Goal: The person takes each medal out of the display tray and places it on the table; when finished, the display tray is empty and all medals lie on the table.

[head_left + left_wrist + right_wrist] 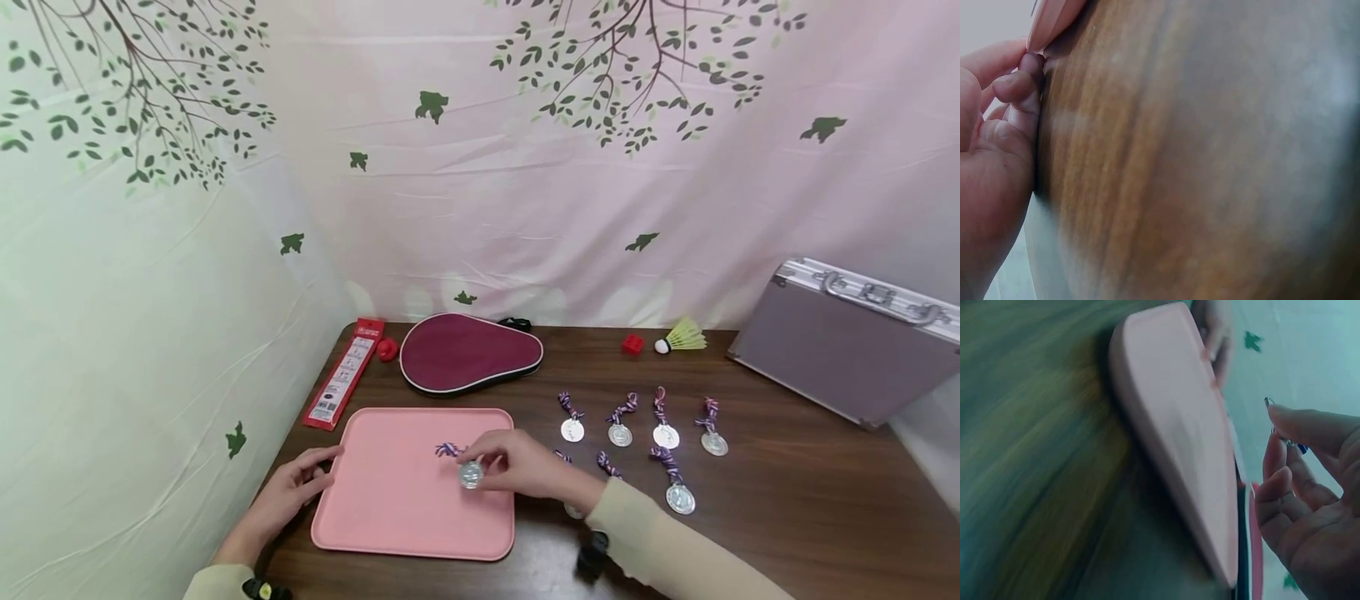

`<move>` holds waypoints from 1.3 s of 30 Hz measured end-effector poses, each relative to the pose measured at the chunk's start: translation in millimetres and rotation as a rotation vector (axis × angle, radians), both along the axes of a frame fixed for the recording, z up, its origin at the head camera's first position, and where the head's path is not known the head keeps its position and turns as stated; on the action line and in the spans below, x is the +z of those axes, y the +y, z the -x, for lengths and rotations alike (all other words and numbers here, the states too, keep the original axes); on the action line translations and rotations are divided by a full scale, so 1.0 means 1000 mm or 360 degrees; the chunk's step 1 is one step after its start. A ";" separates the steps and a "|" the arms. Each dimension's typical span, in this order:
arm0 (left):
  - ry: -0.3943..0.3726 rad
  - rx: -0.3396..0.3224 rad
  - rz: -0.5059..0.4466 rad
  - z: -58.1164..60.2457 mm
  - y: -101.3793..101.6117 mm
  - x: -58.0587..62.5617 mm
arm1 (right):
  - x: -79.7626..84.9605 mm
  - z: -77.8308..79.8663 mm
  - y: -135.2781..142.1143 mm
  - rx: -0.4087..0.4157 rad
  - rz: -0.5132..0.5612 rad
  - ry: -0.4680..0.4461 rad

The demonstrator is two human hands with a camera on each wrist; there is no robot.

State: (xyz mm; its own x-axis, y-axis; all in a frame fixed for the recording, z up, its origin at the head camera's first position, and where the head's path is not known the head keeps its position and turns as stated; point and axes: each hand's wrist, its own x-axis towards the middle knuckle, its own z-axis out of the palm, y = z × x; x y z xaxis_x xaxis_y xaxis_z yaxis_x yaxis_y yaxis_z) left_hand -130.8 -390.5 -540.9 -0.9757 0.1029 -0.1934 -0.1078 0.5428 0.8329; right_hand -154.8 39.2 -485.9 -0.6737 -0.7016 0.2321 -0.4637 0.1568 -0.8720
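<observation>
Over the pink tray, my right hand pinches a silver medal between thumb and fingers. Its striped ribbon hangs bunched beyond the fingertips. From the right wrist view, the medal appears edge-on and raised above the tray. My left hand holds the tray's left rim with thumb and index finger. Seen from the left wrist, the curled fingers meet the tray's edge. Several silver medals with knotted ribbons lie in rows to the right; my right forearm partly covers some.
Behind the tray lie a maroon paddle case, a small red object and a red packet. A red toy block and a yellow shuttlecock sit farther right. A grey metal-edged case stands at the back right.
</observation>
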 end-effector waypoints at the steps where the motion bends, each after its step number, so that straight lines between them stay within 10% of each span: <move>1: -0.0002 0.0003 0.0000 0.000 0.000 0.000 | 0.004 -0.003 0.011 -0.0018 0.0018 0.0008; 5: -0.0019 0.0017 0.0010 -0.002 -0.001 0.000 | 0.017 -0.014 0.056 -0.0099 0.0065 0.0061; 25: -0.0048 0.0054 -0.0011 -0.010 -0.003 0.004 | -0.028 -0.056 0.269 -0.0748 -0.0256 0.0262; 39: -0.0035 0.0053 0.0009 -0.012 -0.004 0.005 | -0.043 -0.082 0.311 -0.0900 -0.0551 0.0423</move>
State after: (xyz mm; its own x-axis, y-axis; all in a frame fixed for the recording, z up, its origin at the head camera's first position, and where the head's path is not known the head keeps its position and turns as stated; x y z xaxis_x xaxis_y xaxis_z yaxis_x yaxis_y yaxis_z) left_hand -118.9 -394.8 -535.5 -0.9740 0.0692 -0.2155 -0.1444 0.5433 0.8270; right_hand -73.0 350.3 -529.3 -0.9076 -0.3247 0.2661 -0.4196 0.6834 -0.5974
